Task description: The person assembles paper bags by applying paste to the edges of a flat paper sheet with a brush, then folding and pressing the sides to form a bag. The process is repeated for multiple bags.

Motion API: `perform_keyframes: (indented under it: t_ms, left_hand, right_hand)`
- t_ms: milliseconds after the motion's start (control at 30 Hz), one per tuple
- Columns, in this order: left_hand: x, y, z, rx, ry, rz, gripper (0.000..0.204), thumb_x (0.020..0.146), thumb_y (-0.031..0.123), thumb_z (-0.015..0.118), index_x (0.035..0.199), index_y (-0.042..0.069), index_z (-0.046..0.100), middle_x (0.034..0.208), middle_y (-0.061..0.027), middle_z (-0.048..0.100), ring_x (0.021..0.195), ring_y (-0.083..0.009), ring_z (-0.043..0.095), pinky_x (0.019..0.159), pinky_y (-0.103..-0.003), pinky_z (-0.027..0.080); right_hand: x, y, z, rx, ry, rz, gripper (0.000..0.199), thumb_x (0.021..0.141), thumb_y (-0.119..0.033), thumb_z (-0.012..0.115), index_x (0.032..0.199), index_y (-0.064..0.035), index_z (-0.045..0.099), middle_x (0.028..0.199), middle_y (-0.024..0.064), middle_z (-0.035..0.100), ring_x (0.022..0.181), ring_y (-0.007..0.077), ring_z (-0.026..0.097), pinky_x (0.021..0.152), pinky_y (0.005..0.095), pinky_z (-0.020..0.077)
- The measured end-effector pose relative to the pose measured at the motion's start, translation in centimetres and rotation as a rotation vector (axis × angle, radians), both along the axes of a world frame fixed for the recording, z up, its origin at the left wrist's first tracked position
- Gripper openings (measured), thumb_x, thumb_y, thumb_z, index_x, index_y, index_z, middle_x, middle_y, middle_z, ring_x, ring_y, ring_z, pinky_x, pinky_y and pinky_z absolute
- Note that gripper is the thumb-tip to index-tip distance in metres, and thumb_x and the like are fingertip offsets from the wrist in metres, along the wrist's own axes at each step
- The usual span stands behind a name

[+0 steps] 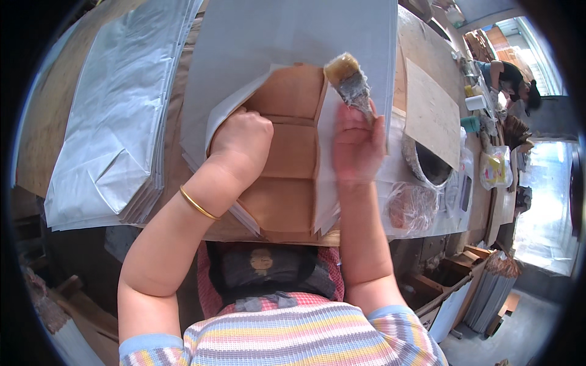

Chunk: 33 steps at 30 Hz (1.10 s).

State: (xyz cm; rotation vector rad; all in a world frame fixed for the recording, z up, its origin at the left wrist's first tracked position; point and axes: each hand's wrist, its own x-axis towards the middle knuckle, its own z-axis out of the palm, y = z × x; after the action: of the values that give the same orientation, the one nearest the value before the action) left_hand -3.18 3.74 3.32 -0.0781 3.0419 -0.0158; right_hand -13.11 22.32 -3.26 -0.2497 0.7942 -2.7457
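Observation:
A large paper bag (287, 146), white outside and brown inside, lies on a stack of similar bags with its near end folded out into an open shape. My left hand (244, 137) is curled into a fist at the left edge of that opened end; its fingertips are hidden, so whatever they hold cannot be made out. In my right hand (357, 146), over the bag's right side, is a wide brush (351, 82). Its bristles point up and away from me, and whitish paste coats its lower part.
Another stack of folded white bags (116, 134) lies to the left. At right a flat board (432, 116) partly covers a round, crusted container (424, 165), beside a clear plastic bag (412, 204). Another person (510, 79) works at the far right. Boxes (448, 280) stand below the table.

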Motion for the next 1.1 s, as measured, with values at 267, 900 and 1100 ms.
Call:
perform_keyframes:
  t_ms: [267, 900, 1100]
  left_hand:
    - [3.9, -1.4, 2.8, 0.958, 0.902, -0.434, 0.034, 0.096, 0.023, 0.055, 0.122, 0.002, 0.058, 0.120, -0.0170, 0.060, 0.117, -0.0300, 0.057, 0.102, -0.042, 0.045]
    - [2.8, -0.8, -5.8, 0.175, 0.459, 0.215, 0.070, 0.092, 0.031, 0.059, 0.147, -0.002, 0.032, 0.151, -0.0251, 0.034, 0.141, -0.0392, 0.032, 0.115, -0.055, 0.023]
    - [4.2, -3.1, -3.5, 0.487, 0.633, 0.223, 0.071, 0.088, 0.021, 0.065, 0.146, -0.004, 0.031, 0.145, -0.0285, 0.039, 0.136, -0.0437, 0.036, 0.115, -0.048, 0.027]
  right_hand:
    - [0.5, -2.0, 0.8, -0.162, -0.150, 0.283, 0.043, 0.103, -0.034, 0.042, 0.130, -0.0037, 0.054, 0.112, 0.0126, 0.070, 0.115, 0.0242, 0.062, 0.111, 0.0427, 0.0385]
    - [0.0, -1.1, -0.5, -0.260, -0.001, 0.476, 0.045, 0.107, -0.032, 0.032, 0.136, -0.0004, 0.046, 0.112, 0.0145, 0.070, 0.116, 0.0247, 0.061, 0.115, 0.0457, 0.0346]
    - [-0.3, -1.1, -0.6, -0.314, 0.026, 0.511, 0.043, 0.106, -0.031, 0.036, 0.134, -0.0009, 0.048, 0.112, 0.0143, 0.070, 0.113, 0.0236, 0.062, 0.107, 0.0395, 0.0417]
